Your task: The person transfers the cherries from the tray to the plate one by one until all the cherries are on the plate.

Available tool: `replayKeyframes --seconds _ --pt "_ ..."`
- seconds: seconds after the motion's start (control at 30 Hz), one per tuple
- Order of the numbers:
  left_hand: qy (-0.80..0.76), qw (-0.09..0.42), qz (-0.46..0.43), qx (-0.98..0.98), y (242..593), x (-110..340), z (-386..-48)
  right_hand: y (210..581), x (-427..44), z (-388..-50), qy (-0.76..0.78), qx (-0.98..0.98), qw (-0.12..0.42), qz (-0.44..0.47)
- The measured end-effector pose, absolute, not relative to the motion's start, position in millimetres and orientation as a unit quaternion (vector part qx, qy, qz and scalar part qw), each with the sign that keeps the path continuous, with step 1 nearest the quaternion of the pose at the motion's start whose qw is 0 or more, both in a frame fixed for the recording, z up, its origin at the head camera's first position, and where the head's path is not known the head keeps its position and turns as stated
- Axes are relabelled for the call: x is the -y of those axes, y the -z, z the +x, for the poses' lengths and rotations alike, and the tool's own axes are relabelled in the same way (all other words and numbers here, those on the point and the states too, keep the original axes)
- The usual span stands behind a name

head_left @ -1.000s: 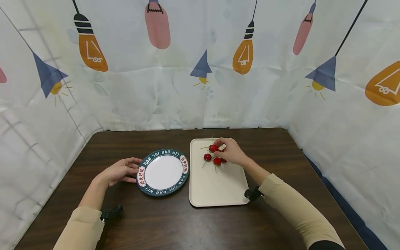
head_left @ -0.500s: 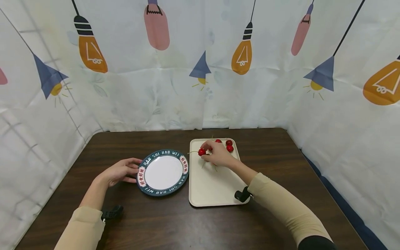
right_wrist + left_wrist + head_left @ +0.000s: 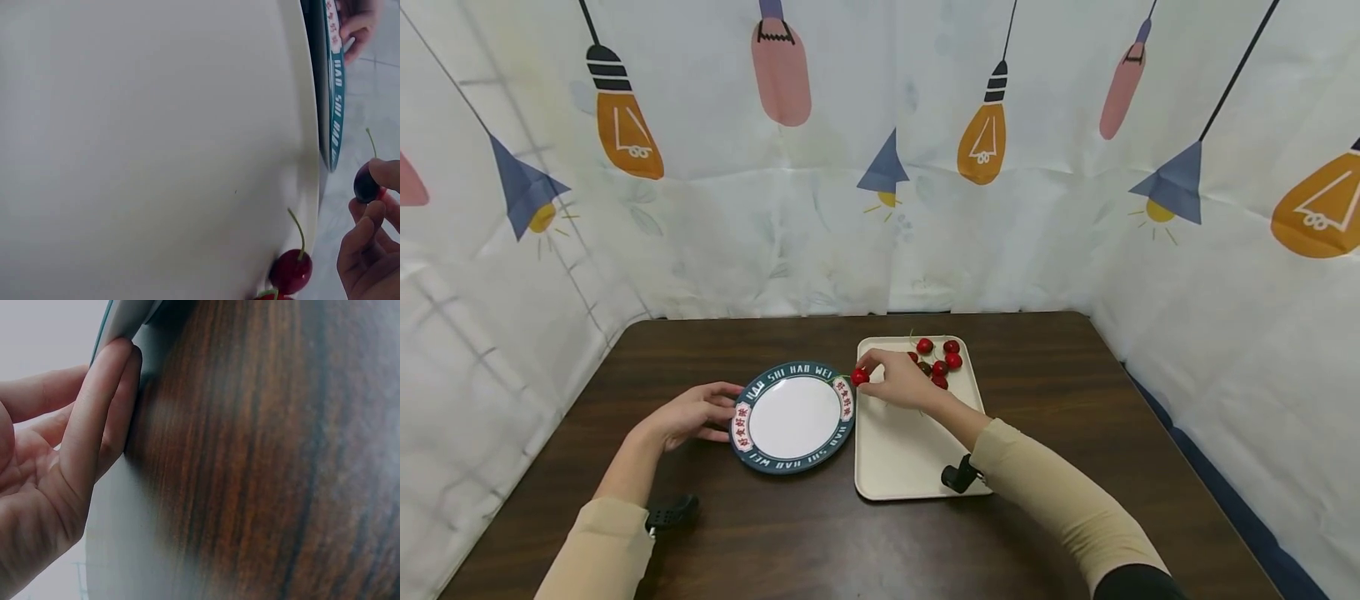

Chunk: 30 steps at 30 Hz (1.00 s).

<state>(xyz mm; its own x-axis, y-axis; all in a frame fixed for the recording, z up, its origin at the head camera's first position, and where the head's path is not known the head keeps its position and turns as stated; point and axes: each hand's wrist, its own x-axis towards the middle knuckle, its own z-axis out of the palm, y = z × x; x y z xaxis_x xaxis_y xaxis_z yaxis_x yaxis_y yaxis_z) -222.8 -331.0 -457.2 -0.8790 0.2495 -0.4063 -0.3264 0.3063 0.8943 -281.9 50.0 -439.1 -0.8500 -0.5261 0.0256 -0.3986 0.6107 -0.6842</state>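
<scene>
At the left edge of the cream rectangular tray (image 3: pixel 898 462), our right hand (image 3: pixel 897 382) pinches a round red cherry (image 3: pixel 859 377); loose pinching could drop it. Our left hand (image 3: pixel 691 412) is spread.

This looks like a small booth screened off by cloth; the kind of room around it is hidden. Pale, creased cloth (image 3: pixel 730 242) encloses the table (image 3: pixel 910 550) at the far side, left and right, printed with orange bulbs (image 3: pixel 982 143), pink lamps (image 3: pixel 781 75) and blue shades (image 3: pixel 883 167). The print lends a homely air. The table is dark, with wood grain and a slight sheen, and its far edge runs close along the cloth. A plate (image 3: pixel 793 417), a tray (image 3: pixel 898 462) and cherries (image 3: pixel 953 361) give it a dining look.
</scene>
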Motion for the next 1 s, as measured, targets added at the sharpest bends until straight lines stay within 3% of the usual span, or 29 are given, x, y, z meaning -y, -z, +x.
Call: replayKeyframes --seconds 0.7,1.0 --pt "-0.589 0.245 -0.032 -0.769 457.7 329.1 -221.5 447.3 2.5 -278.8 0.364 -0.883 0.110 -0.277" --pt "-0.590 0.243 -0.030 -0.770 458.9 330.5 -221.6 452.1 19.1 -282.5 0.349 -0.889 0.093 -0.282"
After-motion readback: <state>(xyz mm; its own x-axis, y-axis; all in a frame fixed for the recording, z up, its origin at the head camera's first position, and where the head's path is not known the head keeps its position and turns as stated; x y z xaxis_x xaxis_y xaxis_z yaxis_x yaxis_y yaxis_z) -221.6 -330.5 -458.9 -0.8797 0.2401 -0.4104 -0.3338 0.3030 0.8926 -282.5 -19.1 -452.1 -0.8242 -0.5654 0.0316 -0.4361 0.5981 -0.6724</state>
